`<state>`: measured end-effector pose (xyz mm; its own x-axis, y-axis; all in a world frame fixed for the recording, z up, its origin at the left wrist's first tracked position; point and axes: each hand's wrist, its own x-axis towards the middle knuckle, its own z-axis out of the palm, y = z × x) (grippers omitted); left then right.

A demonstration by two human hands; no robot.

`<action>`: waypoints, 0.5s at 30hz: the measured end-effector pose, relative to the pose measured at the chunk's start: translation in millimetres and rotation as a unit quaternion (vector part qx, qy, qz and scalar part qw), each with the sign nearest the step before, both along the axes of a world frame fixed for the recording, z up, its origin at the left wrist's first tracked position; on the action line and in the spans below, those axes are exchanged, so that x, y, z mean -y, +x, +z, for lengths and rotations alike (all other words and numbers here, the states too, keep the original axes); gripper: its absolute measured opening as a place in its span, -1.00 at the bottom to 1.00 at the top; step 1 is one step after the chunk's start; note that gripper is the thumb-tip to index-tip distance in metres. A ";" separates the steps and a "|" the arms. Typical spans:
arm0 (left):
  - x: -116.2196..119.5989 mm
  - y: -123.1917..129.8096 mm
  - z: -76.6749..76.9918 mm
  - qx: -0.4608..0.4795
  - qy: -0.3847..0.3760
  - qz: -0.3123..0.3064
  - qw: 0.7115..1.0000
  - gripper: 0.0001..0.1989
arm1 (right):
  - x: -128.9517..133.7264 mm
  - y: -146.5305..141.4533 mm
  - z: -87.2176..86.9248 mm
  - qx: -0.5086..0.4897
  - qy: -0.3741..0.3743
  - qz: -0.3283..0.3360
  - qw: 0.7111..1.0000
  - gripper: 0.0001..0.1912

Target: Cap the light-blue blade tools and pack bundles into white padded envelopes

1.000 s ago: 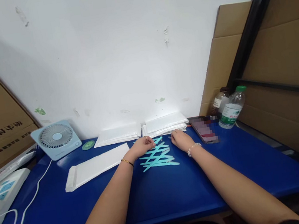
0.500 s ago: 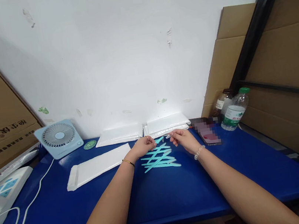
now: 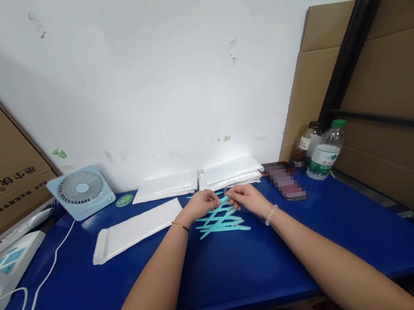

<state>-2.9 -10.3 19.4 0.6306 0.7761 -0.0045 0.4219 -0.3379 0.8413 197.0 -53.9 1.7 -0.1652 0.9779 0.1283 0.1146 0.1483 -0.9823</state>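
Several thin teal sticks (image 3: pixel 223 222) with tapered ends lie crisscrossed in a lattice on the blue table, between and just below my hands. My left hand (image 3: pixel 201 205), a ring and dark bracelet on it, pinches near the left end of a teal stick at the lattice's far end. From the right, my right hand (image 3: pixel 248 200), with a clear beaded bracelet, has thumb and forefinger closed at that stick's other end. The fingers partly cover the far sticks, and one more stick tip shows behind my left hand.
A white padded mailer (image 3: pixel 138 230) lies left of the lattice. Stacked white mailers (image 3: pixel 230 170) rest against the wall. At left stand a blue fan (image 3: pixel 82 189) and a power strip (image 3: pixel 13 266) with cables. A blurred phone (image 3: pixel 289 184) and plastic bottles (image 3: pixel 324 158) are at right.
My right hand has moved left and slightly down, from holding a pale tip apart to the teal stick beside my left hand. My left hand has shifted slightly right.
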 end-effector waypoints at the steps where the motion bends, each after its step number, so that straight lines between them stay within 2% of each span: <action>1: 0.7 0.9 0.3 -0.005 -0.002 -0.004 1.000 -0.81 | 0.9 -0.4 0.0 0.012 -0.002 0.007 1.000 -0.65; 3: 1.1 1.7 0.4 -0.019 0.000 -0.012 1.000 -0.78 | 1.3 1.1 0.1 0.058 0.008 0.004 0.998 -0.67; 5: -0.9 0.2 -0.3 -0.035 0.030 0.006 0.999 -0.72 | -1.4 6.1 -0.6 0.146 0.063 -0.038 0.987 -0.69; 8: -8.4 -6.5 -4.2 -0.083 0.134 0.090 0.983 -0.69 | -11.3 16.6 -4.9 0.285 0.185 -0.123 0.932 -0.77; 9: -11.5 -9.2 -6.1 -0.104 0.170 0.114 0.973 -0.70 | -15.2 19.5 -7.1 0.318 0.213 -0.124 0.916 -0.76; 11: -16.8 -14.0 -10.0 -0.146 0.228 0.134 0.953 -0.73 | -22.1 23.2 -11.7 0.372 0.239 -0.087 0.893 -0.65; 13: -19.8 -16.8 -13.0 -0.177 0.262 0.129 0.940 -0.73 | -26.0 23.7 -14.5 0.425 0.247 -0.041 0.870 -0.60; 15: -20.2 -17.7 -14.0 -0.198 0.274 0.121 0.933 -0.73 | -26.2 22.7 -14.3 0.468 0.243 -0.029 0.849 -0.64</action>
<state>-20.6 9.9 5.4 0.4694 0.8498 0.2400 0.7830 -0.5262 0.3318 219.8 -27.7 -12.6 -0.3707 0.8567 0.3587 0.8327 0.4776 -0.2801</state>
